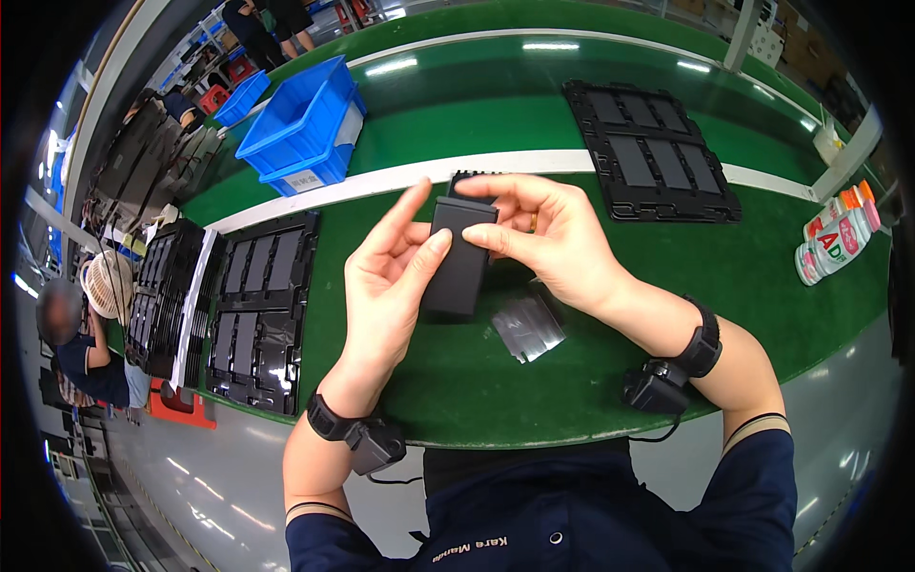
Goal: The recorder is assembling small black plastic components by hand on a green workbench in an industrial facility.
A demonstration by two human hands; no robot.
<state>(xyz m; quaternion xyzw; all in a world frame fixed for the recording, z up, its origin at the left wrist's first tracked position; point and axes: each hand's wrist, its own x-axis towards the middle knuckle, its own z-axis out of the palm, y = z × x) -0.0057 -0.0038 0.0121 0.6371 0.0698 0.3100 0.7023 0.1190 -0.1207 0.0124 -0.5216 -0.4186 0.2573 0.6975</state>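
A black rectangular block (458,276) with a flat face is held between my two hands above the green worktop. My left hand (386,267) grips its left side, thumb on the front face and index finger raised beside the upper end. My right hand (548,224) holds the upper right part, thumb pressed on the front and index finger reaching over the top end. A small dark comb-like edge (465,175) shows behind that end; I cannot tell whether it belongs to the block. On the worktop just right of the block lies a crumpled clear plastic film (527,326).
Black trays with dark flat pieces lie left (217,343) and far right (701,208); more trays are stacked (157,296) farther left. Blue bins (295,124) stand far left, bottles (839,238) at right. A white strip (534,163) crosses the worktop. Another person (95,367) is at left.
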